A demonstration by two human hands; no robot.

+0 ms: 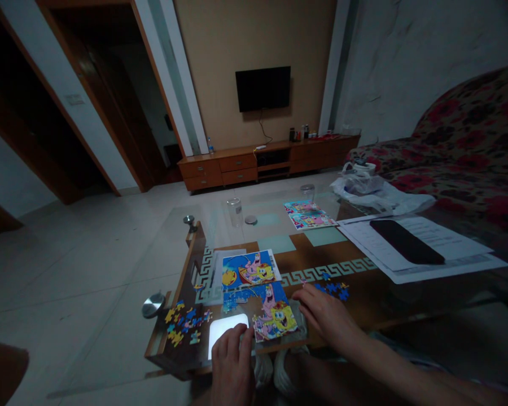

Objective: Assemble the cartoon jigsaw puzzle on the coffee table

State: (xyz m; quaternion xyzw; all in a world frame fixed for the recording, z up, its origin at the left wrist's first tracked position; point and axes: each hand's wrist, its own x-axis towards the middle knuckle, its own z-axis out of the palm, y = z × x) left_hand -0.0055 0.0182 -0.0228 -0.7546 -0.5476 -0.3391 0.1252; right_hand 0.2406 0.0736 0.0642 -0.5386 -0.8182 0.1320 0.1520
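A partly built cartoon jigsaw [267, 311] lies on the glass table [220, 225] near its front edge. Above it lies the reference picture card [249, 267]. My left hand [232, 363] rests at the puzzle's lower left edge, its fingers curled together on the white tray; what they hold is hidden. My right hand [324, 313] lies flat beside the puzzle's right edge, fingers spread. Loose yellow and blue pieces [185, 324] sit to the left, and blue pieces [333, 288] lie just beyond my right hand.
Farther back on the table are a glass jar [235, 211], a round lid [250, 219], another picture card [310, 215], papers with a black phone [406, 241] and a plastic bag [366, 186]. A floral sofa [461, 146] stands right; a TV cabinet [266, 160] lines the far wall.
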